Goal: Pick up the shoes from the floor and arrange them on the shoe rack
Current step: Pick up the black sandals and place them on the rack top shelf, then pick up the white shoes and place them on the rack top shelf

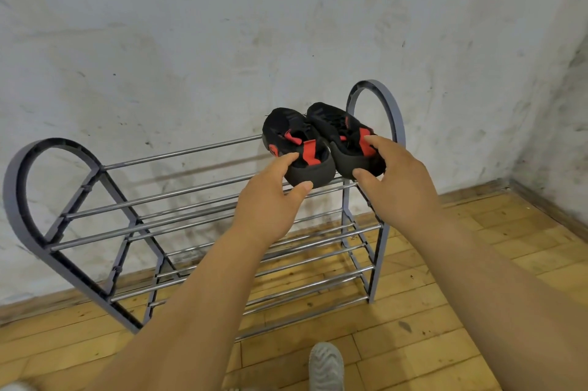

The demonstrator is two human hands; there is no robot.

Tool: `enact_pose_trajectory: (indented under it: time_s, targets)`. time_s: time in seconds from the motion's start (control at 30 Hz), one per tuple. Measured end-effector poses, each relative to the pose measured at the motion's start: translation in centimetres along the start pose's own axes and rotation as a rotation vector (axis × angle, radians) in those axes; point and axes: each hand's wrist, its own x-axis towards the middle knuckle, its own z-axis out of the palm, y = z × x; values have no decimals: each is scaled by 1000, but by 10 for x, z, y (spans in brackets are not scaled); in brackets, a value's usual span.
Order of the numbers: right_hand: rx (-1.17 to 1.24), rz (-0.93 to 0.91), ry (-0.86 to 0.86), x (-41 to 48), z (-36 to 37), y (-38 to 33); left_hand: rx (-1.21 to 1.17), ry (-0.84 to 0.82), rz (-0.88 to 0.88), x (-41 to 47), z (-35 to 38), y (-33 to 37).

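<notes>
Both hands pinch heels: left hand on left shoe, right hand on right shoe. Risk I see: heels overhang shoe rack rails; careless release tips them off.

My grey plastic shoe rack w/ chrome rods stands on the wood-block floor; two black-and-red shoes sit on its top tier, right end.
</notes>
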Motion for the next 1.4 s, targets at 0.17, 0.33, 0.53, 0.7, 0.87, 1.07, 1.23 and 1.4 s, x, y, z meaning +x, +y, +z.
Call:
enact_pose_trajectory:
  time_s: [0.17, 0.33, 0.53, 0.7, 0.87, 1.07, 1.23, 1.4]
  targets:
    - [-17, -7, -17, 0, -2, -3, 78, 8, 62, -2, 3, 0]
    - [-117, -22, -13, -12, -9, -4, 221, -28, 169, -18, 1, -5]
    - [-142, -75, -205, -61, -7, -11, 412, -162, 311, -79, -19, -35]
    - [-254, -93, -731, -101, 21, -6, 521, -491, 190, -128, -19, -81]
    - [-374, -27, -1078, -129, 78, 19, 561, -731, 98, -172, 8, -140]
    - [-344, 221, -1193, -152, 157, 70, 493, -876, -74, -196, 82, -192]
    - [-286, 379, -1135, -180, 220, 130, 194, -952, -263, -249, 173, -215]
    - [-175, 451, -1112, -197, 264, 173, -130, -987, -528, -291, 227, -244]
